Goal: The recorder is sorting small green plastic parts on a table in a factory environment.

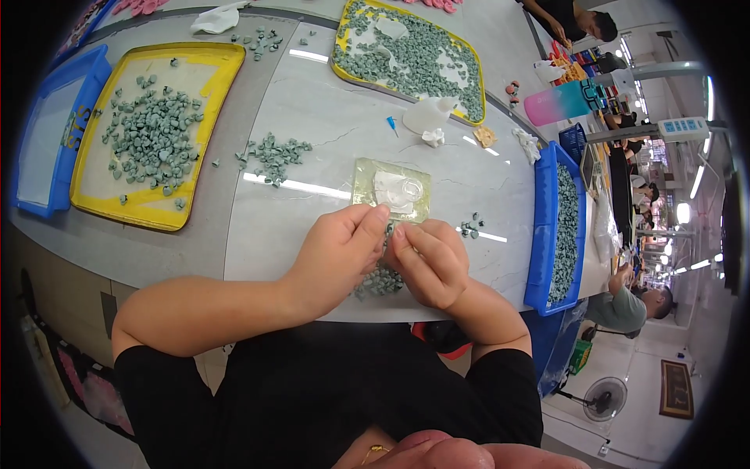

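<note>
My left hand [340, 244] and my right hand [431, 259] meet over the near part of the table, with thumbs and fingertips pinched close together. A bit of grey-green shows between them, too small and too covered to name. Under and between the hands lies a heap of small grey-green moulded pieces [380, 283]. Just beyond my fingertips sits a yellowish square pad [365, 187], bearing a white cloth or paper [387, 186] and a small clear round dish [412, 188]. A few loose pieces [472, 226] lie to the right of my right hand.
Left are a yellow-rimmed tray [215, 134] of pieces and a blue tray [87, 86]. A loose pile [275, 159] lies nearer. Another yellow-rimmed tray [337, 64], a white squeeze bottle [428, 115] and a blue nozzle [392, 125] are farther off. A blue bin [539, 234] stands right.
</note>
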Available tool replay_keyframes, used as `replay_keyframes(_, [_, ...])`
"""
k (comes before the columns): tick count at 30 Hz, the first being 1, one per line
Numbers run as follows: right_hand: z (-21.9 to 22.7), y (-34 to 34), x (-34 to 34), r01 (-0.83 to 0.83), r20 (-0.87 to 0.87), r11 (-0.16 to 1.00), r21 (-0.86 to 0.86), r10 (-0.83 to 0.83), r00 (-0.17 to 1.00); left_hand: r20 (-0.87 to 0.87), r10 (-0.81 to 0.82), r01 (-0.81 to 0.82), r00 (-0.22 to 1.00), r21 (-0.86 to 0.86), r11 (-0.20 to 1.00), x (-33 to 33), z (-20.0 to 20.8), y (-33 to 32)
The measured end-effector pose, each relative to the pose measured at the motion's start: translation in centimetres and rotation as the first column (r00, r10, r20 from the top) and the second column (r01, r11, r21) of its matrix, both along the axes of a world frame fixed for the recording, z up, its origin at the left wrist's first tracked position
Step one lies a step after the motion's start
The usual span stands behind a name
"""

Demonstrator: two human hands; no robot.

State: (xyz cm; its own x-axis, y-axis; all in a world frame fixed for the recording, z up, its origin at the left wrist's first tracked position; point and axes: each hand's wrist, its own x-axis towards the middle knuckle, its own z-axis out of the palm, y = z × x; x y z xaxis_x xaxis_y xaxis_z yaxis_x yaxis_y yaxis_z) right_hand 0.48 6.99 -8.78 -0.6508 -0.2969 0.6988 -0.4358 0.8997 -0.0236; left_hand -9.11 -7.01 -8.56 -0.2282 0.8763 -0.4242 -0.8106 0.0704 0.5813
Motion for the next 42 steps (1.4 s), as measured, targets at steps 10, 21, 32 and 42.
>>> replay_keyframes(10, [1.1, -0.4, -0.5, 0.069, 0.256, 0.945, -0.319, 0.016, 0.967, -0.446, 0.074, -0.078, 0.892, 0.008, 0.997, -0.4, -1.0, -0.5])
replay_keyframes(21, [3.4, 8.6, 4.4, 0.792, 0.731, 0.601, 0.104, -0.586, 0.349, -0.435, -0.205, 0.179, 0.877, -0.1, 0.979, -0.4, 0.1, 0.2])
replay_keyframes(32, [2.0, 7.7, 3.4, 0.809, 0.734, 0.584, 0.074, -0.581, 0.352, -0.026, -0.105, 0.103, 0.994, -0.057, 0.993, -0.6, -0.4, 1.2])
replay_keyframes(42, [2.9, 0.6, 1.0, 0.397, 0.479, 0.783, -0.479, -0.146, 0.866, 0.064, -0.194, 0.192, 0.979, 0.029, 0.981, -1.1, -0.5, 0.3])
